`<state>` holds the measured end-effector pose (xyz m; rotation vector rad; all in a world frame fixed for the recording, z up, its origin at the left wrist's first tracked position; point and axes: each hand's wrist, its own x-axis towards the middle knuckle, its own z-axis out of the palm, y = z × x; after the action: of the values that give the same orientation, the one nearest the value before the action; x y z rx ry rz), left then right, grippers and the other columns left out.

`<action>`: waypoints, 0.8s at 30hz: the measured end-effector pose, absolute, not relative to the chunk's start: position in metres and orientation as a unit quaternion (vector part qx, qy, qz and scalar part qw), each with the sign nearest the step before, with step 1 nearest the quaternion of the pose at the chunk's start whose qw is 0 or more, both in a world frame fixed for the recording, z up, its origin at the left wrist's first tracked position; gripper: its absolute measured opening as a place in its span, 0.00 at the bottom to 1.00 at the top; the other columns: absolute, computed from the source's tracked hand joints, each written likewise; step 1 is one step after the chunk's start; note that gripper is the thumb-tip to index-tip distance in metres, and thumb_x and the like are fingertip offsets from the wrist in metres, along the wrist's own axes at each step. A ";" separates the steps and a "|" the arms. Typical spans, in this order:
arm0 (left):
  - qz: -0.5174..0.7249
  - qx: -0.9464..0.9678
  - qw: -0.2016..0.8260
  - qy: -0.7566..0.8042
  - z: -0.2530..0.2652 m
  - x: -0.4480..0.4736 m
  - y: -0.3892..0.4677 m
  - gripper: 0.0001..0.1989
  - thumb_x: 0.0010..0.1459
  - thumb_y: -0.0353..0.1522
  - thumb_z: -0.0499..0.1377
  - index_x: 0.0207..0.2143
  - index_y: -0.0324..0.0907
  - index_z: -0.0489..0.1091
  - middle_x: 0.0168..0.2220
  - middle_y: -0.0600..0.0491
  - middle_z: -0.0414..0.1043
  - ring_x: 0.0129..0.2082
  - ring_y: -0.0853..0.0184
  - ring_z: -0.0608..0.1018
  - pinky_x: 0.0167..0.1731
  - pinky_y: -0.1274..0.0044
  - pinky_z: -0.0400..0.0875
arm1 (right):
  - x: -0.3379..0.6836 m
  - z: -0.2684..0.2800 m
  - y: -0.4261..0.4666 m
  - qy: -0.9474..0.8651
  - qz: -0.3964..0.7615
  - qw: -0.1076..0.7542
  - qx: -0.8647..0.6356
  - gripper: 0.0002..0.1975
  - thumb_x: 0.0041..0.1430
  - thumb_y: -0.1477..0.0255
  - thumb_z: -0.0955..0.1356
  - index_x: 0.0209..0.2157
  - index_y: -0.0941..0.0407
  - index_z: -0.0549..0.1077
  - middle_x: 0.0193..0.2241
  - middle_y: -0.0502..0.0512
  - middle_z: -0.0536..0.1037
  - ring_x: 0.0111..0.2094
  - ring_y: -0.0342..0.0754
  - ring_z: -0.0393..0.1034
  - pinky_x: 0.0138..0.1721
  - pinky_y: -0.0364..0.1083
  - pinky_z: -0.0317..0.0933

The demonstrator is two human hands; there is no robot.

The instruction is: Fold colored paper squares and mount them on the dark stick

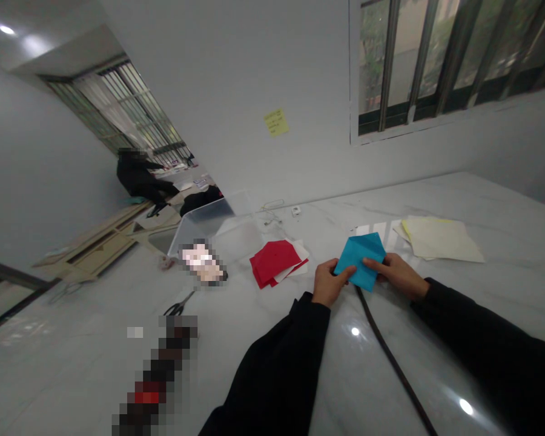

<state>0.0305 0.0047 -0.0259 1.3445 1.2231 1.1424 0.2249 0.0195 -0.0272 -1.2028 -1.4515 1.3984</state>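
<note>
A folded piece of blue paper [361,257] is held up just over the marble-patterned table. My left hand [330,283] grips its lower left edge, thumb on the near face. On the other side, my right hand [397,272] pinches the paper between thumb and fingers. Left of my hands lies a small stack of folded red paper [275,261] with white paper [294,266] partly under it. Off to the right rests a pile of cream and yellow sheets [442,238].
Black-handled scissors [177,309] and a pixelated phone [203,263] lie to the left, near a clear plastic bin [204,221]. A dark cable [390,357] runs from under the paper toward me. A yellow note [277,122] sticks to the wall. Another person [138,175] is in the background.
</note>
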 end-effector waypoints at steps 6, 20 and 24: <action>0.494 0.536 0.465 0.502 -0.023 0.032 0.003 0.19 0.48 0.46 0.66 0.24 0.39 0.69 0.18 0.58 0.64 0.19 0.72 0.69 0.21 0.80 0.63 | 0.219 -0.026 0.015 -0.517 0.552 0.425 -0.498 0.25 0.45 0.48 0.73 0.22 0.56 0.67 0.18 0.49 0.70 0.21 0.44 0.62 0.23 0.45 0.55; 0.548 0.413 0.564 0.459 -0.039 0.034 0.012 0.27 0.42 0.44 0.71 0.42 0.37 0.75 0.37 0.46 0.79 0.33 0.64 0.78 0.34 0.73 0.75 | 0.212 -0.031 0.011 -0.521 0.514 0.432 -0.527 0.22 0.46 0.51 0.74 0.25 0.57 0.71 0.21 0.52 0.74 0.22 0.47 0.66 0.26 0.47 0.63; 0.542 0.426 0.567 0.451 -0.039 0.033 0.012 0.27 0.42 0.44 0.71 0.42 0.36 0.76 0.40 0.45 0.80 0.37 0.60 0.79 0.39 0.69 0.75 | 0.212 -0.030 0.009 -0.541 0.485 0.424 -0.541 0.23 0.47 0.50 0.73 0.21 0.56 0.69 0.17 0.51 0.72 0.20 0.47 0.65 0.24 0.47 0.60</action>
<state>0.0335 0.0117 -0.0394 1.0000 1.0604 1.2732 0.2121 0.0092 -0.0295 -1.3530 -1.3538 1.2125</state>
